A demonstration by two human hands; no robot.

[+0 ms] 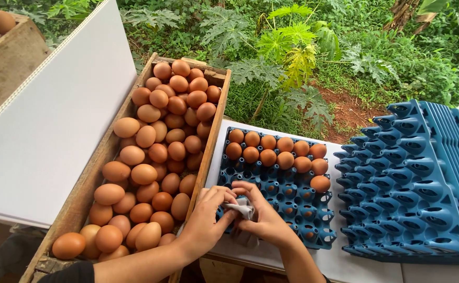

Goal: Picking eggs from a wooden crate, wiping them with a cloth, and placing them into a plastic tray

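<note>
Both hands, the left hand (208,212) and right hand (263,217), clench a pale cloth (242,209) between them (any egg inside is hidden), over the blue egg tray (313,209). Left of them sits the wooden crate (83,194) of brown eggs (156,152); right, stacked trays (418,183).

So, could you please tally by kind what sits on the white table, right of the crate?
Eggs: 13
Filling tray: 1
Tray stack: 1
Cloth: 1
Total: 16
</note>
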